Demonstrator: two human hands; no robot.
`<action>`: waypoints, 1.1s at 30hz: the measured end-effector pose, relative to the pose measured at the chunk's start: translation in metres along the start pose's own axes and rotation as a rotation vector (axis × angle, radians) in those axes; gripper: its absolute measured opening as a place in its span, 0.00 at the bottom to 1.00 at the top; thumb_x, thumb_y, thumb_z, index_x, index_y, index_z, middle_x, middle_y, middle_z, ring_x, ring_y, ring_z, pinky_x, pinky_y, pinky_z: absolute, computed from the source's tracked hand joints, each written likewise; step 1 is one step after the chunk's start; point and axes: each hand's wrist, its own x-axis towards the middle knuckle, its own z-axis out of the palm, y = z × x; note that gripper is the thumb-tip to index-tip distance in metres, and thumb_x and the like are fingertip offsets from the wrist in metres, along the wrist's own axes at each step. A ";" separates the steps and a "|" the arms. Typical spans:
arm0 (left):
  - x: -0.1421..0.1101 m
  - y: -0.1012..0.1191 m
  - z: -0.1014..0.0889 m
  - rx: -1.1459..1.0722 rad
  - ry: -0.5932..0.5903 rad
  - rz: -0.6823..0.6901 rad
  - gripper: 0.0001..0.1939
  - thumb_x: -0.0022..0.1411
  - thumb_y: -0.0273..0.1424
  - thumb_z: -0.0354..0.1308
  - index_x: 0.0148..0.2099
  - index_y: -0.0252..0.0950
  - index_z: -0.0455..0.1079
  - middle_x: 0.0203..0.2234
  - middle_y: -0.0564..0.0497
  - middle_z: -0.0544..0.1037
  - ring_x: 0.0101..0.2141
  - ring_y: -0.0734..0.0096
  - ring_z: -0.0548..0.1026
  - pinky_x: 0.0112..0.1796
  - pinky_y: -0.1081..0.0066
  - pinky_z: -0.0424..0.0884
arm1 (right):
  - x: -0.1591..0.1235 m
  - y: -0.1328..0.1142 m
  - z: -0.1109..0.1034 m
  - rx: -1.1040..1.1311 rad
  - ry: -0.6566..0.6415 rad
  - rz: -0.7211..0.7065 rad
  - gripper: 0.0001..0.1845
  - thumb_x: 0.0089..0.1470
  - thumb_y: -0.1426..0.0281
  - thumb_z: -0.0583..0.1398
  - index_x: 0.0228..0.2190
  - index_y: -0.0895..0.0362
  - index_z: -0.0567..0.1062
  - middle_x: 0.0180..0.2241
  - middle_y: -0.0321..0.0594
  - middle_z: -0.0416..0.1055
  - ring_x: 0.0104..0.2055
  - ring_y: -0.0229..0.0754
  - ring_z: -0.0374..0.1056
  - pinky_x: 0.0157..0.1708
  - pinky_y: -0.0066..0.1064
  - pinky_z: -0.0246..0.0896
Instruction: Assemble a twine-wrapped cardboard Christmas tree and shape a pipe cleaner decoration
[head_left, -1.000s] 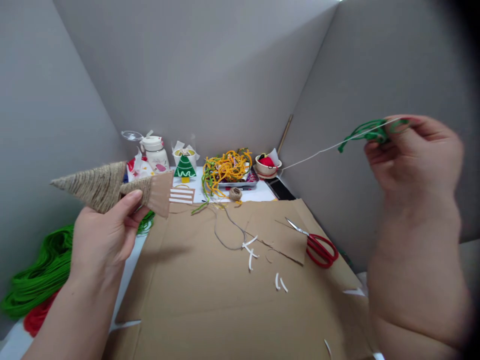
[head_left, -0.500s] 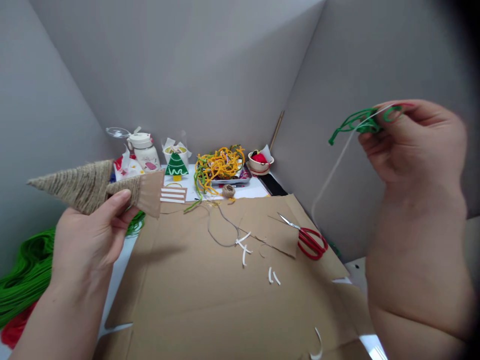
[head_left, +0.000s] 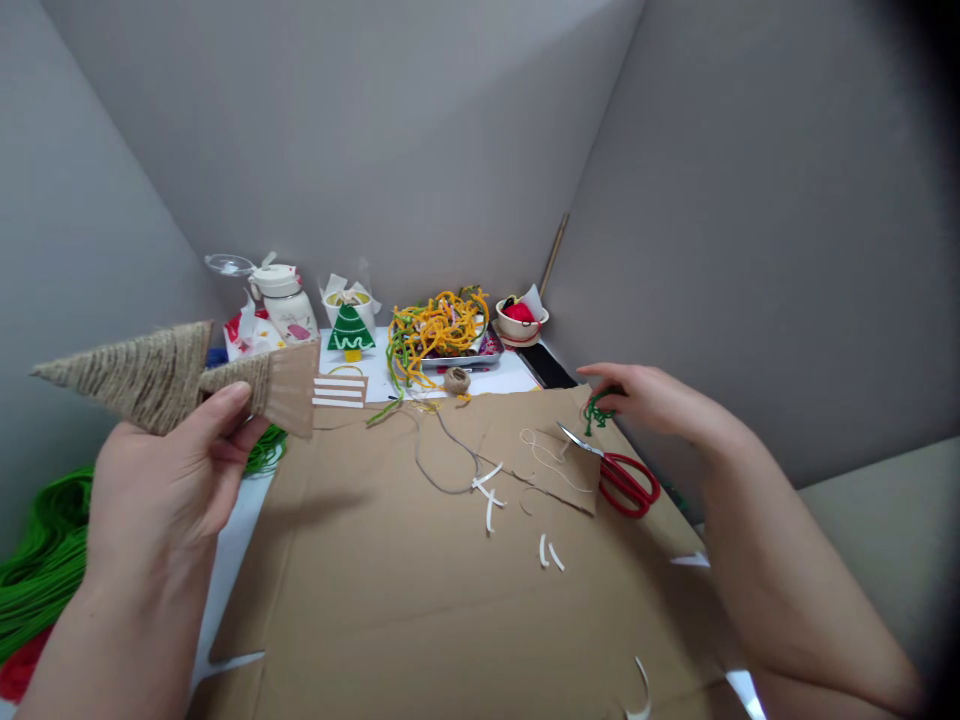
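Observation:
My left hand (head_left: 176,475) grips a tree-shaped cardboard cutout (head_left: 135,375) wrapped in jute twine, thumb on top, its pointed tip toward the left. Part of the cutout's right end is unwrapped cardboard. At the right of the cardboard sheet, my right hand (head_left: 652,400) is closed on a small bundle of green cord (head_left: 598,412), with one finger stretched forward. Just below that hand lies a pair of red-handled scissors (head_left: 628,485), blades pointing up-left. A thin white thread (head_left: 544,452) lies curled beside the scissors.
A large cardboard sheet (head_left: 420,610) covers the table, with paper strips (head_left: 489,495) on it. Behind stand a tray of orange and green yarn (head_left: 442,325), a twine ball (head_left: 457,380), a bowl (head_left: 521,322), a felt tree (head_left: 350,330) and a bottle (head_left: 285,305). Green yarn (head_left: 45,550) lies left.
My right hand has come down and left from its raised place to the sheet, still with the green cord. The white thread now lies on the cardboard. My left hand has shifted slightly left.

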 end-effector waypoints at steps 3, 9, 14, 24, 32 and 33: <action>0.000 0.000 0.001 -0.057 -0.010 0.042 0.14 0.38 0.21 0.68 0.27 0.30 0.67 0.25 0.54 0.75 0.30 0.73 0.75 0.33 0.72 0.76 | 0.003 0.005 0.000 -0.084 0.106 0.001 0.24 0.46 0.76 0.55 0.46 0.50 0.70 0.35 0.36 0.76 0.33 0.43 0.71 0.36 0.33 0.63; 0.001 0.000 0.002 -0.081 -0.017 0.041 0.14 0.37 0.20 0.68 0.28 0.31 0.68 0.29 0.51 0.77 0.32 0.69 0.76 0.34 0.67 0.77 | 0.012 0.017 0.010 -0.172 -0.158 0.003 0.19 0.45 0.73 0.58 0.41 0.50 0.75 0.41 0.39 0.74 0.41 0.49 0.70 0.39 0.35 0.62; 0.000 0.000 0.003 -0.092 -0.018 0.036 0.13 0.37 0.20 0.68 0.27 0.32 0.67 0.29 0.51 0.77 0.33 0.67 0.76 0.36 0.65 0.77 | 0.040 -0.011 0.026 -0.165 0.011 -0.143 0.17 0.48 0.67 0.59 0.42 0.50 0.74 0.42 0.39 0.73 0.43 0.47 0.68 0.41 0.33 0.59; 0.001 -0.002 -0.001 -0.079 -0.004 0.055 0.13 0.39 0.20 0.68 0.23 0.31 0.65 0.22 0.54 0.73 0.30 0.71 0.75 0.32 0.70 0.77 | 0.139 -0.078 0.129 0.123 0.136 -0.276 0.12 0.41 0.65 0.65 0.30 0.57 0.77 0.37 0.44 0.71 0.44 0.47 0.62 0.46 0.34 0.53; 0.002 0.000 0.002 -0.087 0.010 0.078 0.11 0.40 0.19 0.67 0.25 0.33 0.67 0.25 0.55 0.74 0.31 0.72 0.75 0.32 0.70 0.78 | 0.133 -0.020 0.102 0.834 0.139 -0.037 0.14 0.50 0.59 0.56 0.33 0.56 0.71 0.34 0.41 0.73 0.40 0.44 0.68 0.41 0.35 0.61; 0.002 0.000 0.002 -0.099 0.006 0.071 0.12 0.40 0.19 0.67 0.25 0.33 0.67 0.25 0.55 0.75 0.31 0.72 0.75 0.32 0.70 0.78 | 0.130 -0.011 0.095 0.961 0.137 0.005 0.16 0.53 0.58 0.52 0.35 0.56 0.70 0.36 0.42 0.73 0.41 0.45 0.68 0.41 0.38 0.62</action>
